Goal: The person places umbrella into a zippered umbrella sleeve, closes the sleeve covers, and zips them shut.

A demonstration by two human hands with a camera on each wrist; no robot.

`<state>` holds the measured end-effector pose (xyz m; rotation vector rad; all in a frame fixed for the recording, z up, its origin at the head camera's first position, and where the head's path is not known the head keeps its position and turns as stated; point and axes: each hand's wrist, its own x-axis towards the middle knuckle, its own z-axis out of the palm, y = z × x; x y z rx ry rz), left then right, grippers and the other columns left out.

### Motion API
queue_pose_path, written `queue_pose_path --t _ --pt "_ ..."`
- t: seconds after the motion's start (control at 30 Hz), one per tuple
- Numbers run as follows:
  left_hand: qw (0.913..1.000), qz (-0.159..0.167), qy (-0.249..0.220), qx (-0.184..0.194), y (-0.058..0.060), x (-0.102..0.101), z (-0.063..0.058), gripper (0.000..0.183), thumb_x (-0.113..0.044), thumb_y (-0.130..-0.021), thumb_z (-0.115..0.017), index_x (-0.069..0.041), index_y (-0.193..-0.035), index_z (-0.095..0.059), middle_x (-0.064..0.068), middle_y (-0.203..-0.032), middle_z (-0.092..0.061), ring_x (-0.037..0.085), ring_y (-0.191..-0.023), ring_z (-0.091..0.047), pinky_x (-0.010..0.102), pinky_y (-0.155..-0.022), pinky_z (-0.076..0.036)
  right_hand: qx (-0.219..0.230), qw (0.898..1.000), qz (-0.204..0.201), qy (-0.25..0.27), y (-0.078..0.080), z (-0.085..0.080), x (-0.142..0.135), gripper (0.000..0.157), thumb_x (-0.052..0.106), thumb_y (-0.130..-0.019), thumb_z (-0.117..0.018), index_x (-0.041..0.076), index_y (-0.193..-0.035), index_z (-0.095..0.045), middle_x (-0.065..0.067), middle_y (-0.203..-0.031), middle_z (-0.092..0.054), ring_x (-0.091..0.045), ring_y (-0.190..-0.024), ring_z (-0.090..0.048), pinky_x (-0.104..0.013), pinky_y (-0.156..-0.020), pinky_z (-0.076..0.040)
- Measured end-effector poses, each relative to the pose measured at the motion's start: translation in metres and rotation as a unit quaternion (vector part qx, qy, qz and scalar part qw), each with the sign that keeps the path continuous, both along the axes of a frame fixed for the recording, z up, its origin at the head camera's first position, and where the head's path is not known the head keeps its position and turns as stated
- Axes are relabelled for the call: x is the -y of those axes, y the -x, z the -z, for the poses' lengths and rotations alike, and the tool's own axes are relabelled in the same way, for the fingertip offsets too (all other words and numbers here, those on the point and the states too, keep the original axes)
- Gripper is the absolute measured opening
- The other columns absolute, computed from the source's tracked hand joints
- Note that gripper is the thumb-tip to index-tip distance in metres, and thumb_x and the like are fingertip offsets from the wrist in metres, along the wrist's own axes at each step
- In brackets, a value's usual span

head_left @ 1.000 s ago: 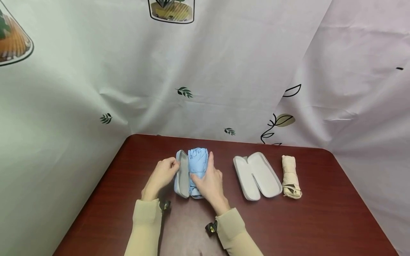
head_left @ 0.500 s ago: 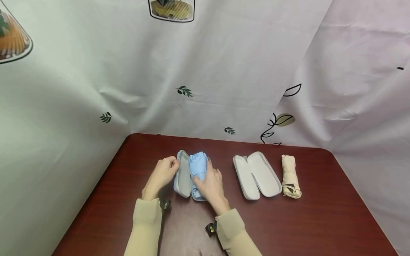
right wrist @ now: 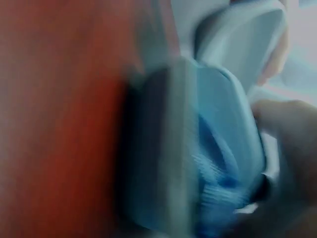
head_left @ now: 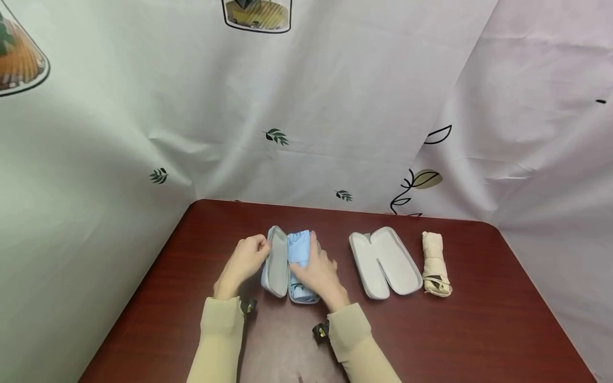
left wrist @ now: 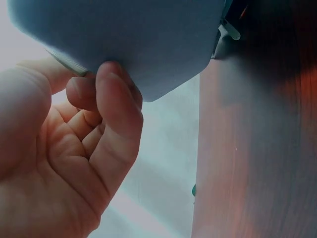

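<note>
A light-blue zip case (head_left: 276,268) stands spread open on the table, grey inside. My left hand (head_left: 246,260) pinches the outer edge of its raised lid between thumb and fingers; the left wrist view shows the fingertips on the lid's rim (left wrist: 119,44). In the other half lies a blue fabric bundle that looks like a folded compact umbrella (head_left: 299,250). My right hand (head_left: 318,268) grips this bundle, thumb on its near left side and index finger stretched along its right. Part of the bundle is hidden under the hand, and the right wrist view is blurred.
To the right, a second case (head_left: 395,263), white inside, lies open on the dark red table (head_left: 455,340). Beyond it is a beige rolled bundle (head_left: 435,266) with a strap. A printed white curtain (head_left: 306,106) hangs behind the table.
The blue umbrella has moved slightly right and toward me, and sits lower in its case half. My right hand has shifted a little right with it. The left hand keeps its hold on the lid.
</note>
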<state>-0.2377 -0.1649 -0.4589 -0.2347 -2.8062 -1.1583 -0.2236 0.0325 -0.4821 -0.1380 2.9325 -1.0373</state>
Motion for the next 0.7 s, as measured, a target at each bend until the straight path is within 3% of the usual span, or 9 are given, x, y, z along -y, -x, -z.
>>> queue_pose_path --t 0.13,0.23,0.4,0.53,0.7 --pt "0.9999 0.007 -0.005 0.006 0.0 -0.003 0.001 0.025 -0.014 -0.095 -0.054 -0.012 -0.07 -0.05 0.0 -0.058 -0.042 0.014 -0.054 -0.043 0.029 -0.05 -0.036 0.023 0.996 -0.014 -0.091 0.006 -0.015 0.002 0.095 0.049 -0.084 -0.065 0.015 -0.157 -0.015 -0.026 -0.132 -0.051 -0.037 -0.093 -0.062 -0.053 -0.076 -0.048" --pt "0.9999 0.009 -0.008 0.01 0.0 -0.004 0.002 0.025 -0.014 -0.095 -0.054 -0.011 -0.071 -0.051 0.0 -0.058 -0.043 0.014 -0.054 -0.043 0.029 -0.05 -0.036 0.026 0.991 -0.014 -0.132 0.01 -0.02 0.008 0.088 0.05 -0.085 -0.064 0.022 -0.157 -0.02 -0.03 -0.13 -0.048 -0.036 -0.082 -0.061 -0.051 -0.071 -0.048" --pt "0.9999 0.009 -0.006 0.012 -0.001 -0.004 -0.001 0.025 -0.016 -0.096 -0.053 -0.012 -0.072 -0.051 0.0 -0.058 -0.043 0.015 -0.054 -0.044 0.03 -0.051 -0.037 0.012 0.992 0.007 -0.127 0.016 -0.016 0.008 0.077 0.047 -0.085 -0.065 0.021 -0.151 -0.035 -0.03 -0.122 -0.049 -0.034 -0.075 -0.059 -0.05 -0.07 -0.049" --pt "1.0 0.006 -0.002 0.006 0.0 -0.003 -0.002 0.025 -0.015 -0.096 -0.054 -0.011 -0.071 -0.051 0.0 -0.058 -0.043 0.015 -0.054 -0.043 0.03 -0.05 -0.036 0.004 0.994 0.012 -0.112 0.02 -0.011 0.004 0.074 0.047 -0.083 -0.067 0.018 -0.146 -0.041 -0.027 -0.116 -0.052 -0.037 -0.082 -0.061 -0.051 -0.074 -0.049" --pt "0.9999 0.01 0.0 0.013 0.0 -0.002 0.0 0.026 -0.017 -0.097 -0.053 -0.011 -0.072 -0.05 0.0 -0.058 -0.043 0.014 -0.054 -0.043 0.029 -0.05 -0.036 0.011 0.993 -0.012 -0.12 0.021 -0.012 0.003 0.073 0.046 -0.084 -0.067 0.013 -0.144 -0.043 -0.025 -0.121 -0.056 -0.039 -0.096 -0.061 -0.052 -0.079 -0.049"
